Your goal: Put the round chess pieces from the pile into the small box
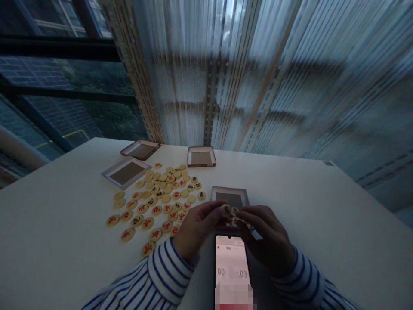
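Observation:
My left hand [200, 226] pinches a round xiangqi piece [226, 210] with a black character between thumb and fingertips. It is over a shallow grey-rimmed box tray [229, 190] in front of me. My right hand [269, 234] comes in from the right, thumb and index finger closed about another xiangqi piece [235, 221] at the tray's near part. A further piece lies by its index fingertip, and more are partly hidden under that hand. Left of my hands, many cream xiangqi pieces [167, 208] are scattered, some with red or black characters, some blank side up.
A phone [230, 267] with a timer on its screen lies just below the tray, between my forearms. Farther back on the white table [306, 193] are a brown-edged box part [201, 165], another one [140, 149] and a grey-rimmed tray [116, 167]. Striped curtains hang behind.

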Motion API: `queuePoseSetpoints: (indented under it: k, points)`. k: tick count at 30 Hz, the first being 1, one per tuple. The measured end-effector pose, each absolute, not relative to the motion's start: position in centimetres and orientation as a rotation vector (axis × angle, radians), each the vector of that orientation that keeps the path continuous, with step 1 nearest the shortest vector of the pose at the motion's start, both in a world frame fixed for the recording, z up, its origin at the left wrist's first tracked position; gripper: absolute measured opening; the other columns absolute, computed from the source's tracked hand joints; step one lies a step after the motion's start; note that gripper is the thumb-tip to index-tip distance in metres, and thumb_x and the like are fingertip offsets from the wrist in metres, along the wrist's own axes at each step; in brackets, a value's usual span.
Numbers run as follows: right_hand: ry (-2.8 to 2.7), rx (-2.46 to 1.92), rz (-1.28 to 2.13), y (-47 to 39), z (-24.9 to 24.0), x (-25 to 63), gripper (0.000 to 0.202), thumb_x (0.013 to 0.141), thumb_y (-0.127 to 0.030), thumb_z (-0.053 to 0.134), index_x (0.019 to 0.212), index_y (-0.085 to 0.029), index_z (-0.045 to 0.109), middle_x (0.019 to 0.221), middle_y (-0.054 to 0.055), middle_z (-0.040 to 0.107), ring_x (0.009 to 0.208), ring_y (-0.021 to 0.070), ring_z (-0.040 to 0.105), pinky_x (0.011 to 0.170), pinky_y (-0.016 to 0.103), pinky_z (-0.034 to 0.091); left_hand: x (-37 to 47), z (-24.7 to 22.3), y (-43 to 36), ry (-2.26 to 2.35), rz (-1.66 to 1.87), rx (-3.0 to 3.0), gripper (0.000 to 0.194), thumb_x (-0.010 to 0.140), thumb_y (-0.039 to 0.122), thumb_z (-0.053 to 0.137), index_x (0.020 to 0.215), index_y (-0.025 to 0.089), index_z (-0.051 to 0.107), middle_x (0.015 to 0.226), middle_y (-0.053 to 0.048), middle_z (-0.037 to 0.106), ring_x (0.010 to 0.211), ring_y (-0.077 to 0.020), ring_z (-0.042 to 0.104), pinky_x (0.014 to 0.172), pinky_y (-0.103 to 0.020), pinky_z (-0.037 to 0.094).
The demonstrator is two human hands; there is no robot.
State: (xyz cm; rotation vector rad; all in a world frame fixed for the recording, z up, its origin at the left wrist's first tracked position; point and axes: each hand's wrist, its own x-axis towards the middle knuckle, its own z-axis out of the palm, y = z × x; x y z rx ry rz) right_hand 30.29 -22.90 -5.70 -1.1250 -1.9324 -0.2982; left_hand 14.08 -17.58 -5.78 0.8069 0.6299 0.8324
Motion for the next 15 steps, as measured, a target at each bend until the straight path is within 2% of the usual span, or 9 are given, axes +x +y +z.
queuePoseSetpoints:
  k: [9,15]
  points:
    - [-1.961,-1.144,-0.249,-22.99,-5.82,29.99,0.026,0.082,-0.017,0.056,0.107,-0.017,0.054,0.091,0.008,0.063,0.078,0.0173,0.059,0.066,0.034,0.049,14.24,-5.86,-17.91,0.586,0.762,0.87,0.038,0.064,0.037,0.076,0.092,0.013,0.068,0.081,-0.006,0.07,0.072,-0.0155,0.065,0.073,-0.031,0.05]
    - [-1.911,-1.143,-0.201,-22.9,-5.89,29.91,0.025,0.081,-0.021,0.058,0.106,-0.019,0.055,0.09,0.007,0.063,0.08,0.0177,0.06,0.066,0.034,0.051,14.32,-6.05,-17.72,0.616,0.8,0.887,0.034,0.059,0.037,0.078,0.081,0.013,0.066,0.073,-0.004,0.068,0.067,-0.0146,0.063,0.068,-0.029,0.05]
